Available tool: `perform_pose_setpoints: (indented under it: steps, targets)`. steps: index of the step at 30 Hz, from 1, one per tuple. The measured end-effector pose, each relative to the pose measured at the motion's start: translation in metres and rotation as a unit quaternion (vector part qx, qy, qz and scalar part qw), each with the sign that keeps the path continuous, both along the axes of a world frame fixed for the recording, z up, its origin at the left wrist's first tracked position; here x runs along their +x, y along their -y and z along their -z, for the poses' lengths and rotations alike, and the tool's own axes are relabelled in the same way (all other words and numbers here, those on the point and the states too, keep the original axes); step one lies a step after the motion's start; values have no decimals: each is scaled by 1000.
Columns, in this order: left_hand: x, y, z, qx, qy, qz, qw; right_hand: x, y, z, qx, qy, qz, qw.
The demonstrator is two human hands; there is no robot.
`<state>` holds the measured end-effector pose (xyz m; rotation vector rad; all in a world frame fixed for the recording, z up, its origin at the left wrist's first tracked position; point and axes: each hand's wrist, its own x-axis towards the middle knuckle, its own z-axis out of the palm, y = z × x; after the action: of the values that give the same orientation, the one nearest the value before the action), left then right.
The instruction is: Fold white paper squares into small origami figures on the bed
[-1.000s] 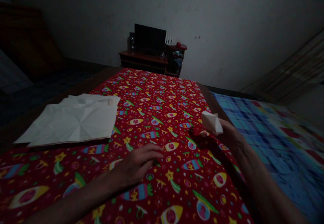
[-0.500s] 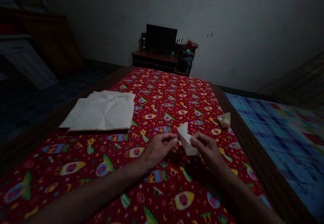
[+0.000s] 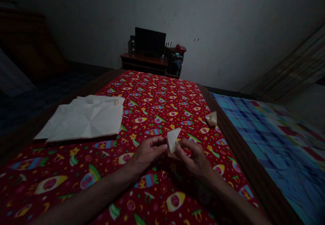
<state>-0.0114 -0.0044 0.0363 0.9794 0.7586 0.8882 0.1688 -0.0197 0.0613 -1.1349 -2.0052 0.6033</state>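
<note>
Two hands meet over the red patterned cloth (image 3: 162,96) on the table, the left hand (image 3: 148,150) and right hand (image 3: 194,159) each pinching a small folded paper piece (image 3: 173,139) held just above the cloth between them. Pressing too hard in this dim light could, I judge, crush or skew its creases. Both forearms reach forward, wrists low, fingertips curled inward around the paper.

— What is that pale thing between the hands?
— A small folded paper piece (image 3: 173,140), whitish, creased into a pointed, wedge-like shape. It stands tip-up, pinched between the left hand (image 3: 148,150) and the right hand (image 3: 194,159), fingertips touching its lower edges.
</note>
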Motion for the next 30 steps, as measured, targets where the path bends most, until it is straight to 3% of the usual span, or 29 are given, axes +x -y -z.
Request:
perform_pose_setpoints:
  steps: [4, 8, 14, 21, 27, 30]
  targets:
    - [-2, 0, -2, 21, -61, 20, 998, -1, 2, 5, 22, 33, -58, 998]
    - [-1, 2, 0, 26, -73, 35, 996, -1, 2, 14, 20, 55, -74, 996]
    - [0, 1, 4, 19, -131, -9, 991, -4, 4, 25, 57, 151, -22, 987]
    - [-3, -1, 0, 13, -144, -55, 988, -8, 3, 14, -7, 85, 25, 996]
    - [4, 7, -1, -23, -97, -6, 995, -10, 5, 13, 7, 83, 61, 995]
    - [3, 8, 3, -25, -94, 10, 995, -11, 7, 10, -31, 66, 52, 996]
